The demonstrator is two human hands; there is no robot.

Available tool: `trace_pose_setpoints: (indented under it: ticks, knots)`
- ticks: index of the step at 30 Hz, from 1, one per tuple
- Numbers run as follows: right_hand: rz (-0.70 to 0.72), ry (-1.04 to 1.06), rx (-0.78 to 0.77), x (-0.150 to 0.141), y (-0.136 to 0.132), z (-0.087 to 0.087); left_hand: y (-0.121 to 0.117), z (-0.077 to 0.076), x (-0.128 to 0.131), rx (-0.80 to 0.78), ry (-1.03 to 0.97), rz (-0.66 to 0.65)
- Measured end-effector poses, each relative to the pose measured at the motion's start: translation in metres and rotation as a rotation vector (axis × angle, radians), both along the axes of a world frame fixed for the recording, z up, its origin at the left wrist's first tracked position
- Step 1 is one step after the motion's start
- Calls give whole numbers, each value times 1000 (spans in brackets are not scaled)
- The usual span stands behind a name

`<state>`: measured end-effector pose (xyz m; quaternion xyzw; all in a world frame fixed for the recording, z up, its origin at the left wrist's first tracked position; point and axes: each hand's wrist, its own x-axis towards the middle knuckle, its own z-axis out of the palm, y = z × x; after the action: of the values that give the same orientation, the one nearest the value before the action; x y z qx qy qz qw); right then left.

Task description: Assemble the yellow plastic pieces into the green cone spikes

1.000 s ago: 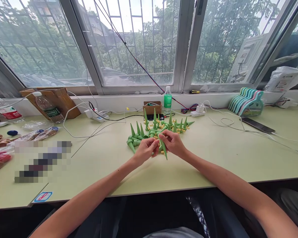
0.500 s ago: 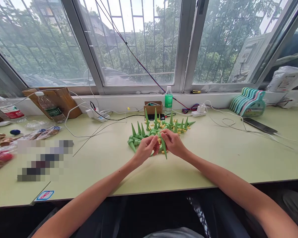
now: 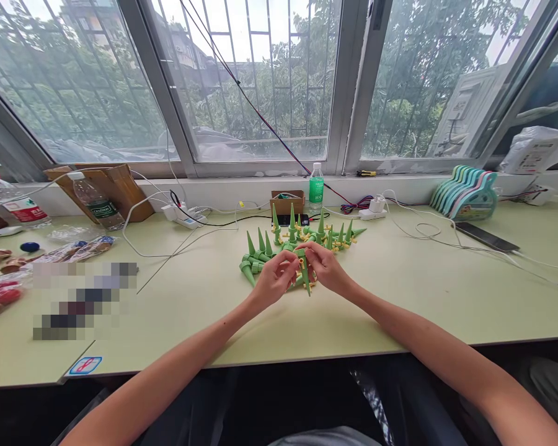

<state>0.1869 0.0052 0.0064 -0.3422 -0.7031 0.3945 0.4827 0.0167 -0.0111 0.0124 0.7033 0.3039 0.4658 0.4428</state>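
Observation:
Over the desk, both hands meet around a green plastic plant watering spike (image 3: 305, 282) with a small yellow valve (image 3: 302, 263) on its side. Its tip points down toward me. My right hand (image 3: 324, 267) pinches the spike near its wide collar. Fingers of my left hand (image 3: 276, 277) are curled closed against the collar's left side, by the valve; their exact contact is partly hidden. Just behind the hands lies a pile of similar green spikes (image 3: 292, 230), several standing point up and others on their sides, many with yellow valves.
A green-labelled bottle (image 3: 315, 189) and a small cardboard box (image 3: 287, 203) stand behind the pile. White cables run to a power strip (image 3: 186, 217) on the left. At right are a phone (image 3: 487, 236) and a row of teal plastic pieces (image 3: 465, 192). Bagged items (image 3: 81, 251) lie far left.
The held spike has turned so its yellow valve now faces me, with its tip slightly further left. My left fingers have shifted off the valve; both arms stay nearly in place.

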Motion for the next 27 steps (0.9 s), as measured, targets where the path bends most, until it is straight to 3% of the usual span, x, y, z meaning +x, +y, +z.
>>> trace_pose_setpoints:
  ticks: [19,27]
  knots:
    - [16,42,7,0,1,-1,0,0,0,158,124,94]
    - [-27,14,55,-1,-3,2,3,-2,1,-7,26,91]
